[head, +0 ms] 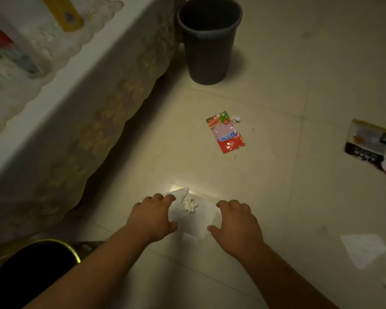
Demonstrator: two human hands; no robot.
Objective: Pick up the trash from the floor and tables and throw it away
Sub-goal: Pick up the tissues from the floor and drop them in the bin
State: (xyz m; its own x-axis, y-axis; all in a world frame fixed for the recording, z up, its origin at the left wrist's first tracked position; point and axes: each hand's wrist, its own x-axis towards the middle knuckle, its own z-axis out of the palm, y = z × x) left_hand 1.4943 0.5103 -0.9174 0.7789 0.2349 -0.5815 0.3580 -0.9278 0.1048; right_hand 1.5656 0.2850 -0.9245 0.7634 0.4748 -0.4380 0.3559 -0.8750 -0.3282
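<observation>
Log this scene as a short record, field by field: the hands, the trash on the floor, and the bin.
paper: white, crumpled in the middle, on the floor
left hand: on the paper's left edge, fingers curled
right hand: at the paper's right edge, fingers curled
grip: cannot tell for either hand
wrapper: red and pink, flat, between paper and bin
packet: black, far right
sheet: white, lower right
bin: dark, upright, beside the table

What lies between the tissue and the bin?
Head view: between tissue and bin lies a red wrapper, tiny white scrap beside it; otherwise bare floor.
</observation>
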